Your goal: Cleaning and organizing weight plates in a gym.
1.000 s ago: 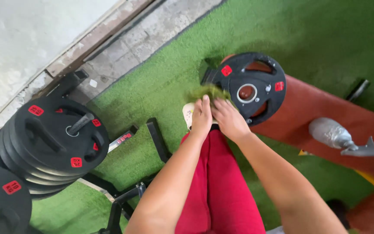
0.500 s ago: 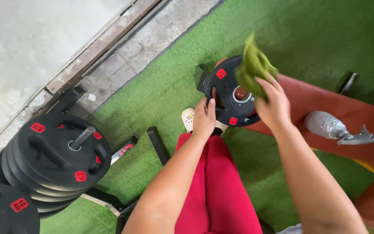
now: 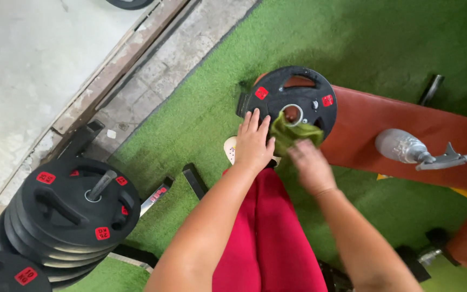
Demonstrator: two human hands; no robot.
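Head view is looking straight down at a person in red trousers (image 3: 268, 238) who is working over green artificial turf (image 3: 201, 103). A black weight plate (image 3: 309, 89) with red labels is lying flat on the near end of a reddish-brown worktop (image 3: 385, 127), its left rim overhanging the worktop edge above the turf. The left hand (image 3: 253, 143) is resting open, fingers spread, on the plate's lower-left rim and is not gripping anything. The right hand (image 3: 310, 165) is blurred; it is grasping a green cloth (image 3: 290, 132), which is lying against the plate face just below the centre hole. Farther right on the worktop, well apart from the plate, a silver spray bottle (image 3: 414, 148) is lying on its side. A light-coloured shoe (image 3: 230, 150) is showing just beside the left hand, on the turf. At lower left, a stack of larger black plates (image 3: 71, 208) is sitting on a rack peg, with a black rack frame (image 3: 195, 181) between it and the trousers. A concrete strip (image 3: 152, 65) is bordering the turf along the upper left. Open turf is lying above and to the left of the plate, and more is showing below the worktop on the right.
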